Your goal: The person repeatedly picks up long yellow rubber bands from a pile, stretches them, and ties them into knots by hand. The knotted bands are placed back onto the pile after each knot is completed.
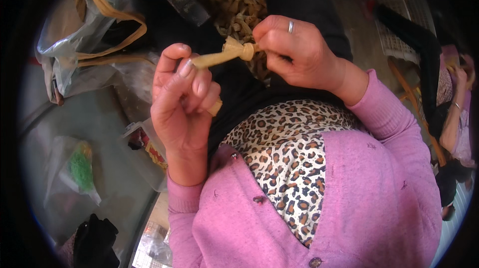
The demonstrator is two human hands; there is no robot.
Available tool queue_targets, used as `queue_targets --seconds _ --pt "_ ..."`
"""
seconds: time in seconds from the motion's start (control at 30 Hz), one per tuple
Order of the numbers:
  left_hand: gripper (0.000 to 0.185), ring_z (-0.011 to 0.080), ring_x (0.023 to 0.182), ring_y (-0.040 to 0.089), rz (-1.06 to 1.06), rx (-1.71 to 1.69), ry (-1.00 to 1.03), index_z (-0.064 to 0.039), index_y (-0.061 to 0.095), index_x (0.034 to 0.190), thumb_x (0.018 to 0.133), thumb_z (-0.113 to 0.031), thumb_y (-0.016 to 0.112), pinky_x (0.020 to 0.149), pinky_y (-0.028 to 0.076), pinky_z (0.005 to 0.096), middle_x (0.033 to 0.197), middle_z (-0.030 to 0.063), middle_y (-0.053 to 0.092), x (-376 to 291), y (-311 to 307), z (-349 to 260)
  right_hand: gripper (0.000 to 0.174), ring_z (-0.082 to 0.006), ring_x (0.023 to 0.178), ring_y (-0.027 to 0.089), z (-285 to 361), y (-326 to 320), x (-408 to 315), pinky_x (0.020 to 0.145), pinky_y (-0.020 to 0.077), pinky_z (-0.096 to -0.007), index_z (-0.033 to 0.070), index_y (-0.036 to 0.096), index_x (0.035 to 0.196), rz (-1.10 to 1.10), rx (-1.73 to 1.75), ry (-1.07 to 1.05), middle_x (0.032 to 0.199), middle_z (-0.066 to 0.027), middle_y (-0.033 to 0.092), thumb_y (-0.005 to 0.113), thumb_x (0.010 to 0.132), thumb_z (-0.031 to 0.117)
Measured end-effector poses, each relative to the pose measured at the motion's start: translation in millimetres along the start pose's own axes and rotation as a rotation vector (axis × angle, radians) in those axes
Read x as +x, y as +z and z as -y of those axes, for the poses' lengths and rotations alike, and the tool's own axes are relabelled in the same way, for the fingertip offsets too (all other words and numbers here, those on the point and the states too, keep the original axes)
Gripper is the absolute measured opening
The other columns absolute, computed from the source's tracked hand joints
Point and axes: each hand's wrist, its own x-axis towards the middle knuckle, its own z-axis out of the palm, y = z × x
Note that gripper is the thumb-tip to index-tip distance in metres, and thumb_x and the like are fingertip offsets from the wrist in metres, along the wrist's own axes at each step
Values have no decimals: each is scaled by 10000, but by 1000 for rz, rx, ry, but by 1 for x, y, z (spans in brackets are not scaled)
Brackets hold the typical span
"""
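A tan, flat strip [220, 58] stretches between my two hands, above my lap. Thumb and fingers of my left hand [183, 88] pinch one end of it; a short tan piece [216, 108] sticks out below the curled fingers. On the strip is a folded knot [246, 52], close to the fingertips of my right hand [299, 49]. That hand, with a ring on one finger, grips the strip just beyond the knot. Behind the hands, a mass of similar knotted strips [239, 10] lies over dark trousers. What my right palm covers is hidden.
At upper left, long tan strips [123, 15] hang from a clear plastic bag [63, 51]. A plastic container [148, 148] stands beside my left wrist. Farther left lies a bag with green material [81, 167]. Another person's arm [454, 118] shows at the right edge, near a wooden bar [415, 107].
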Motion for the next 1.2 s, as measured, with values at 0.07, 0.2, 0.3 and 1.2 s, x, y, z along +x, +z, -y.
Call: queue_targets --seconds 0.07,0.2,0.3,1.2 --pt "211 33 478 315 -11 -25 -81 -20 572 1176 977 -25 500 460 296 183 927 158 655 7 -14 5 174 -282 842 665 -4 -6 2 715 529 -345 -9 620 897 -17 14 25 966 -132 672 589 761 -114" --pt "181 43 441 328 188 -259 -310 -43 551 1153 989 -36 474 443 311 190 1068 265 677 11 -1 34 168 -250 1001 670 9 -18 25 842 522 -344 -15 670 1009 -112 -56 -8 1079 -151 694 570 875 -33" --pt "186 58 445 369 325 -208 -207 -41 543 1164 992 -52 473 439 320 199 991 221 669 14 28 41 117 -178 712 686 22 10 16 622 515 -275 6 691 1009 -229 125 329 824 -98 685 587 977 49" --pt "162 161 663 645 37 1432 771 -17 655 947 807 64 669 607 500 273 797 78 677 -5 -6 27 269 -110 859 696 37 13 11 750 532 -269 68 703 1219 45 128 333 1031 -68 750 659 962 136"
